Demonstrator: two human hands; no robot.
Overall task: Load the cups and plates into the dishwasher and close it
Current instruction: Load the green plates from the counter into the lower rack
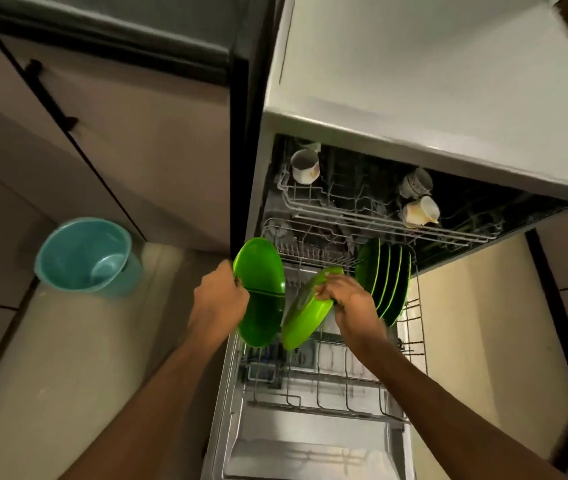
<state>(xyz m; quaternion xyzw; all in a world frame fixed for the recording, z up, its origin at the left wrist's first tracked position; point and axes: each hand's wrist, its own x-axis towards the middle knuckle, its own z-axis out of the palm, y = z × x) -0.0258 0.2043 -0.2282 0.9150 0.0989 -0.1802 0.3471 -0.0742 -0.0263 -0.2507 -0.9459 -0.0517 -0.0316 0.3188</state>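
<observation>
Over the pulled-out lower rack (410, 344), a green plate (301, 318) is gripped at its upper rim by the right hand (346, 299), fingers closed on the edge; the plate is tilted, lower edge near the tines. A second green plate stack (260, 289), apparently two plates, is clasped at its left rim by the left hand (218, 299) and held upright just beside the first. Plate loading is judged to be in hand. The next move would call for the tilted plate to be stood upright and slotted next to the row of racked plates (388, 280) at the right. Three cups (305, 166) are already seated in the upper rack (362, 216). The dishwasher door (310, 445) remains to be closed.
</observation>
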